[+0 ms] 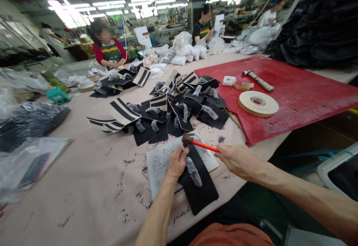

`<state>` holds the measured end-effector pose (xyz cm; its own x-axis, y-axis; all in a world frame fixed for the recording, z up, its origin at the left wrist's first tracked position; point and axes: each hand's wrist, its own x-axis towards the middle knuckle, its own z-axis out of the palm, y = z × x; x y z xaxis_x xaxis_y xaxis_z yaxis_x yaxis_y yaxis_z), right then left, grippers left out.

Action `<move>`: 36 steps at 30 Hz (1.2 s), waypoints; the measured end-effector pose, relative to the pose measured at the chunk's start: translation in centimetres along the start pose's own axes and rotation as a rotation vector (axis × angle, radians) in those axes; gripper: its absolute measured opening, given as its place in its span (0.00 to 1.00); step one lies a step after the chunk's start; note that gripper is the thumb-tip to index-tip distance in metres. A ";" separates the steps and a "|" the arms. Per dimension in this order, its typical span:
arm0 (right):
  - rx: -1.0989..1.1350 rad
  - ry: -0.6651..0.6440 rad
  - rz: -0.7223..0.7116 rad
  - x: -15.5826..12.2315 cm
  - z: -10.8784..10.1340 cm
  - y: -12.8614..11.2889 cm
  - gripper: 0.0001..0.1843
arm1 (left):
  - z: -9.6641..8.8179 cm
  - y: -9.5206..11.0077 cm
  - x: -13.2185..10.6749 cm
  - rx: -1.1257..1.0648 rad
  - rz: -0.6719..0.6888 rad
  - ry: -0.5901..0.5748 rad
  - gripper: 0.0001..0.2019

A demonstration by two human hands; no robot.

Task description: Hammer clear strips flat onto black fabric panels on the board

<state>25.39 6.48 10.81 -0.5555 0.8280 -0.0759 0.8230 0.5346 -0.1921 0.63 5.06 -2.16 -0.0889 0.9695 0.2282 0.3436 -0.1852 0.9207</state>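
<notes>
My right hand (237, 162) is closed around the red-orange handle of a claw hammer (205, 146). The hammer's dark head is right at the top of a short punch (184, 148), which my left hand (176, 162) grips upright; whether they touch I cannot tell. Most of the punch is hidden by my fingers. Below it lies a black panel (205, 197) with a plastic-wrapped handle (194, 172) along it. The panel rests partly on a white board (156, 164) speckled with black bits and overhangs its near edge.
Beyond the board, similar black panels (181, 108) are heaped. A red mat (293, 96) at right carries a tape roll (265, 106) and a wrapped hammer (260, 81). Plastic bags (36, 164) lie left. Co-workers (109, 50) sit across the table.
</notes>
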 end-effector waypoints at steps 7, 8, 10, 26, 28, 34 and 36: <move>0.102 0.226 0.098 0.2 -0.8 -1.2 0.15 | 0.0 -0.3 -0.1 -0.001 0.006 -0.004 0.10; 0.058 0.126 0.055 0.0 -0.6 -1.2 0.14 | 0.0 -0.3 -0.1 0.010 0.012 -0.008 0.10; -0.013 -0.054 -0.003 -0.2 -0.2 -0.8 0.13 | -0.1 -0.3 -0.1 0.032 0.018 -0.018 0.10; 0.061 0.114 0.009 -0.5 0.9 0.2 0.14 | -0.3 -0.4 -0.4 0.052 -0.022 -0.007 0.10; -0.010 0.016 -0.065 -0.3 0.4 -0.2 0.12 | -0.3 -0.2 -0.4 0.062 -0.023 -0.012 0.11; 0.016 0.038 0.036 -0.5 0.6 -0.2 0.11 | -0.3 0.1 -0.3 0.068 0.006 -0.013 0.11; 0.020 -0.019 0.025 -0.8 0.7 -0.4 0.10 | -0.4 0.1 -0.2 0.079 -0.001 -0.015 0.11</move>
<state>25.39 5.50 10.29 -0.5373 0.8375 -0.0994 0.8341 0.5102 -0.2095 0.33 4.76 -2.03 -0.0759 0.9721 0.2219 0.4165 -0.1713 0.8928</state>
